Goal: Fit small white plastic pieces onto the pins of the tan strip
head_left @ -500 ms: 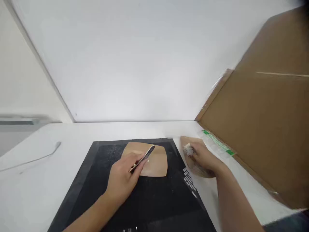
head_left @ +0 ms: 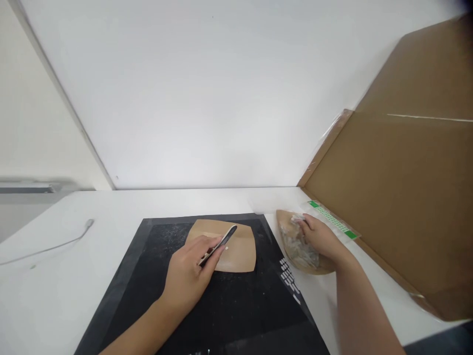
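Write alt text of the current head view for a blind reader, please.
A person's left hand holds a slim black, pale-edged strip over a brown sheet on a black mat. The right hand touches whitish scraps on a brown piece beside the mat.

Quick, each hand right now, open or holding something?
Left hand: closed, holding a slim dark strip.
Right hand: at the whitish material; whether gripping, can't be told.

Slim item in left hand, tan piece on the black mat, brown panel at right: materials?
Slim item: unclear; dark face, pale edge, perhaps plastic. Tan piece: probably coated paper or card, soft pale sheen. Brown panel: likely matte cardboard, plain brown with flap-like edge.
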`<state>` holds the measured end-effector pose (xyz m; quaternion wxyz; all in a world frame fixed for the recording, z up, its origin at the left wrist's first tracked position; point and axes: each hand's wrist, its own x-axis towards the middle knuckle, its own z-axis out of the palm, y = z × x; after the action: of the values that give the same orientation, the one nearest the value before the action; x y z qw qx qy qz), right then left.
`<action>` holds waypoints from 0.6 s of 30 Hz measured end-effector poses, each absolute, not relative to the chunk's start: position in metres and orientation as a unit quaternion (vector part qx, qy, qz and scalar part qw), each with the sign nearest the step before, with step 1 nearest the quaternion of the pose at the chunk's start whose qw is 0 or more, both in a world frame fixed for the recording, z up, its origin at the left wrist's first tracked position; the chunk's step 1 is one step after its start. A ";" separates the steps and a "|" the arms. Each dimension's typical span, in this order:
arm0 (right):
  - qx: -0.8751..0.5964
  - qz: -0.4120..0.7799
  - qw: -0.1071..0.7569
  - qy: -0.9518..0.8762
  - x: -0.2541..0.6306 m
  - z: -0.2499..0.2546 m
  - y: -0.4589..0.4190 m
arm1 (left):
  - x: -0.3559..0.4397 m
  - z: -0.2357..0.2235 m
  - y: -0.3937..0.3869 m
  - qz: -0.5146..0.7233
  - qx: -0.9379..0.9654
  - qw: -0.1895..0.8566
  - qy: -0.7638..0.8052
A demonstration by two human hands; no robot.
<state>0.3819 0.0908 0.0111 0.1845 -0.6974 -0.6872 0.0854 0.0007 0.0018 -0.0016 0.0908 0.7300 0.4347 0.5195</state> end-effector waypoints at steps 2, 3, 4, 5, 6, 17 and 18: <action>-0.699 0.088 0.187 -0.685 0.384 0.010 0.090 | 0.001 -0.002 0.003 0.521 0.729 0.090 0.435; -0.697 0.091 0.188 -0.686 0.385 0.010 0.090 | 0.001 -0.001 0.003 0.521 0.729 0.089 0.435; -0.694 0.094 0.190 -0.688 0.385 0.010 0.089 | 0.001 -0.001 0.003 0.521 0.730 0.088 0.434; -0.689 0.098 0.192 -0.692 0.386 0.011 0.089 | 0.001 -0.001 0.004 0.522 0.730 0.087 0.433; -0.682 0.102 0.194 -0.697 0.385 0.011 0.088 | 0.001 -0.001 0.004 0.522 0.730 0.086 0.433; -0.636 0.144 0.243 -0.718 0.375 0.017 0.082 | 0.000 -0.002 0.002 0.514 0.733 0.092 0.437; -0.635 0.144 0.245 -0.718 0.374 0.018 0.082 | 0.000 -0.003 0.002 0.513 0.733 0.092 0.437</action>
<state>0.3737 0.0817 0.0180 0.2455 -0.6353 -0.7179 0.1442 -0.0003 0.0020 -0.0025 0.0919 0.7328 0.4374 0.5131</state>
